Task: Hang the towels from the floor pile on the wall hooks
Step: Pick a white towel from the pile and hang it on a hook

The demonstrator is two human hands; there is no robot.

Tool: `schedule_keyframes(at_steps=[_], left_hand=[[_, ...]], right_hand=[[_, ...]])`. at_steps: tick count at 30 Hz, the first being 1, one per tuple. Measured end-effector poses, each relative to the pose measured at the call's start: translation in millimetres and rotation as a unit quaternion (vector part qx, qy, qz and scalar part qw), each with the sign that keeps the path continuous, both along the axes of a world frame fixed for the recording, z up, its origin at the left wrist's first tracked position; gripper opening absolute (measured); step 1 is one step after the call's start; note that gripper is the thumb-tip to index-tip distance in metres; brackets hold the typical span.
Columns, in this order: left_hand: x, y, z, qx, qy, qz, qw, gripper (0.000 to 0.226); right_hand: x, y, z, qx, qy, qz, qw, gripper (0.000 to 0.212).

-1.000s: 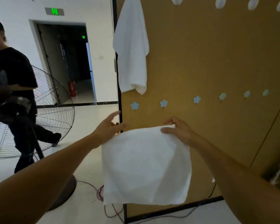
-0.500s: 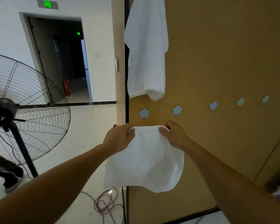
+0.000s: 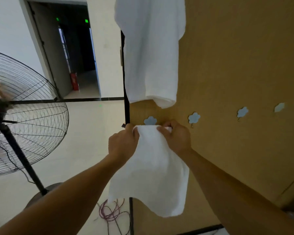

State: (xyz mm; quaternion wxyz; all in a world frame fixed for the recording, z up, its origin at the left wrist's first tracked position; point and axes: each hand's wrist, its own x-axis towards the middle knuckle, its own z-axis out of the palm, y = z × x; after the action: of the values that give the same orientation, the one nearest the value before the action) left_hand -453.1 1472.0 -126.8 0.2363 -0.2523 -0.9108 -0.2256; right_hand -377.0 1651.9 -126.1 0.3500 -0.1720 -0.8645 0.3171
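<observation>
Towels count two, both white. The held towel (image 3: pixel 153 167) hangs nearest, long axis vertical, lower edge loose toward 6 o'clock. Its bunched top edge is pinched in a curled grip by the left hand (image 3: pixel 123 143) at 9 o'clock and the right hand (image 3: pixel 176 138) at 3 o'clock, just under the leftmost hook (image 3: pixel 150 120) of four blue flower hooks. At 12 o'clock the second towel (image 3: pixel 151 53) hangs lengthwise down the brown board (image 3: pixel 236 65), by its black left edge. Open floor reaches toward 9 o'clock, up to one standing fan (image 3: pixel 24 112)
</observation>
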Motion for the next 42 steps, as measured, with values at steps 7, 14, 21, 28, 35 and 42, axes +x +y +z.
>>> schedule_keyframes(at_steps=[7, 14, 21, 28, 35, 42], left_hand=[[-3.8, 18.6, -17.5, 0.120, -0.063, 0.060, 0.989, 0.022], [0.0, 32.4, -38.9, 0.045, -0.163, 0.089, 0.982, 0.026], [5.1, 45.3, -16.1, -0.063, -0.154, 0.072, 0.983, 0.034], [7.5, 35.3, -24.1, -0.049, 0.047, -0.094, 0.993, 0.029], [13.9, 33.9, -38.4, 0.125, -0.146, -0.142, 0.971, 0.043], [16.4, 40.9, -38.5, 0.197, -0.250, -0.099, 0.943, 0.036]], right_hand=[[-25.8, 4.8, -22.9, 0.093, 0.045, -0.030, 0.994, 0.024], [-29.3, 0.5, -31.2, 0.010, -0.048, 0.005, 0.999, 0.020], [-15.9, -6.1, -25.1, 0.116, -0.048, -0.052, 0.991, 0.036], [-10.6, -11.4, -43.7, 0.083, 0.036, 0.137, 0.986, 0.022], [-6.9, -12.3, -55.9, -0.008, -0.040, 0.204, 0.978, 0.045], [-13.2, -21.6, -56.6, -0.158, -0.060, 0.181, 0.969, 0.045]])
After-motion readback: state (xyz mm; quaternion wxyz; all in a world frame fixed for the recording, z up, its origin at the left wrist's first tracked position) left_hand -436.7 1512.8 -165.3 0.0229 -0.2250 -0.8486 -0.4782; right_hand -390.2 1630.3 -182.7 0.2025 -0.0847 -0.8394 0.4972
